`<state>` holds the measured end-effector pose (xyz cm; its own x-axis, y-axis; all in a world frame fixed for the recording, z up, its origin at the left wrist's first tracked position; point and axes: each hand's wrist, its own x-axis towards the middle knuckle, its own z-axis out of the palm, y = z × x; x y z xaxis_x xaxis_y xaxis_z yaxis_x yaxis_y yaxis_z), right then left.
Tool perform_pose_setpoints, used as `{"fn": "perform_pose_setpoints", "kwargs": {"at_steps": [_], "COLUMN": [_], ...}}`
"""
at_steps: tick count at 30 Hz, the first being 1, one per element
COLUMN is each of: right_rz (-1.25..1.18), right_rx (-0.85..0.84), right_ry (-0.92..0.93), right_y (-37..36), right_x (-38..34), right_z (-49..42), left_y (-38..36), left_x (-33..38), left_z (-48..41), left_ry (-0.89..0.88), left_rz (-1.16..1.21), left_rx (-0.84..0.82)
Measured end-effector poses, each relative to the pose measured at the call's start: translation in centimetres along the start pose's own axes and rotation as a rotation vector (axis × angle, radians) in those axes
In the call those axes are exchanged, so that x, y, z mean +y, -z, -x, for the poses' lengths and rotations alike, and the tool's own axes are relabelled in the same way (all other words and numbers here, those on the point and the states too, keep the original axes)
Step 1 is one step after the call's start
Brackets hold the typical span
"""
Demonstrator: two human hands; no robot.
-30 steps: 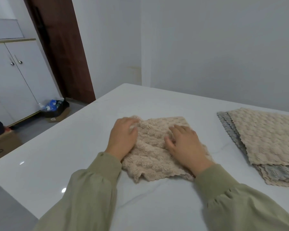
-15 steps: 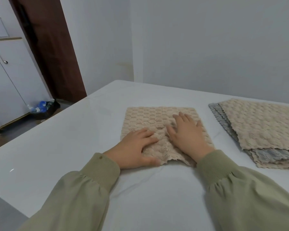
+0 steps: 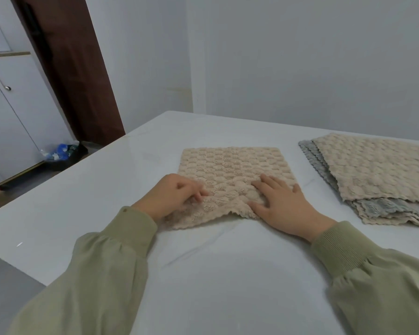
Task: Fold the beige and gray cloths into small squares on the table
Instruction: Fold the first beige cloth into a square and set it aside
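Beige bubble-textured cloth (image 3: 230, 165), flat rectangle.

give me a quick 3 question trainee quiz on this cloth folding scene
1. True or false: the right hand lies flat, fingers spread, on the beige cloth.
2. Multiple choice: the stack of cloths lies (A) to the left of the beige cloth, (B) to its right, (C) under it.
3. Short answer: which hand has its fingers curled on the beige cloth?

Key: 1 true; 2 B; 3 the left hand.
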<state>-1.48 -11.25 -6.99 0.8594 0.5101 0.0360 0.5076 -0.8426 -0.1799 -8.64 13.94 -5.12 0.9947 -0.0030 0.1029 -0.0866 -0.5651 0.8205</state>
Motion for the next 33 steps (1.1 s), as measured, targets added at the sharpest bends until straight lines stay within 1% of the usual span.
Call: {"fn": "perform_pose_setpoints", "kwargs": {"at_steps": [1, 2, 3, 5, 6, 7, 9, 10, 11, 13, 14, 15, 18, 19, 22, 24, 26, 28, 29, 31, 32, 33], "right_rz": [0.012, 0.025, 0.032, -0.011, -0.067, -0.140, -0.255, -0.254, -0.200, -0.024, 0.005, -0.027, -0.287, -0.321, -0.274, -0.273, -0.267, -0.288, -0.277, -0.117, -0.019, 0.040], "right_rx": [-0.018, -0.051, -0.093, -0.155, -0.144, -0.090, 0.074, 0.127, 0.144, 0.063, 0.016, 0.009, 0.133, 0.136, 0.085, 0.081, 0.124, 0.215, 0.212, 0.077, 0.044, 0.071], "right_ry": [0.017, 0.034, 0.049, 0.081, 0.105, 0.135, 0.188, 0.188, 0.175, 0.111, 0.086, 0.083, 0.135, 0.155, 0.207, 0.219, 0.216, 0.209, 0.191, 0.125, 0.113, 0.122], "right_y": [0.0, 0.1, 0.3, 1.0, 1.4, 1.8, 2.1, 1.9, 1.7, 1.0, 0.9, 1.0, 2.1, 2.4, 2.0, 1.8, 1.9, 2.0, 1.9, 1.4, 1.2, 1.2], "right_x": [0.1, 0.3, 0.4, 0.5, 0.5, 0.5, 0.3, 0.3, 0.4, 1.1, 1.5, 1.9, 2.6, 2.6, 2.6, 2.9, 3.1, 3.1, 2.9, 2.9, 2.9, 2.9], "right_z": [0.1, 0.2, 0.2, 0.6, 0.9, 1.4, 2.3, 2.5, 2.6, 2.6, 2.6, 2.6, 3.4, 3.7, 4.3, 4.3, 4.1, 3.8, 3.7, 3.5, 3.3, 3.0], "left_y": [0.2, 0.3, 0.4, 0.2, 0.0, -0.2, -0.8, -1.2, -1.6, -2.6, -2.9, -2.9, -2.4, -2.4, -2.6, -2.7, -2.6, -2.5, -2.5, -2.7, -2.7, -2.6], "left_x": [-0.1, -0.3, -0.5, -1.1, -1.1, -1.2, -0.7, -0.5, -0.4, -0.5, -0.6, -0.8, -1.0, -1.0, -0.9, -0.7, -0.6, -0.5, -0.5, -0.5, -0.4, -0.1], "left_z": [0.2, 0.1, -0.1, -0.3, -0.4, -0.5, -0.4, -0.2, -0.1, 0.1, 0.1, 0.0, 0.0, 0.0, 0.3, 0.2, 0.3, 0.4, 0.4, 0.6, 0.7, 0.7], "left_ry": [0.008, -0.019, -0.041, -0.050, -0.048, -0.059, -0.149, -0.194, -0.224, -0.218, -0.187, -0.165, -0.156, -0.158, -0.152, -0.152, -0.160, -0.159, -0.155, -0.162, -0.168, -0.169], "left_rz": [0.039, -0.039, -0.203, -0.513, -0.587, -0.604, -0.552, -0.540, -0.568, -0.740, -0.804, -0.824, -0.802, -0.812, -0.849, -0.838, -0.777, -0.698, -0.691, -0.742, -0.761, -0.758], "left_rx": [0.025, 0.029, -0.018, -0.167, -0.181, -0.140, -0.031, -0.025, -0.058, -0.203, -0.265, -0.287, -0.259, -0.257, -0.261, -0.257, -0.239, -0.213, -0.215, -0.242, -0.245, -0.240]}}
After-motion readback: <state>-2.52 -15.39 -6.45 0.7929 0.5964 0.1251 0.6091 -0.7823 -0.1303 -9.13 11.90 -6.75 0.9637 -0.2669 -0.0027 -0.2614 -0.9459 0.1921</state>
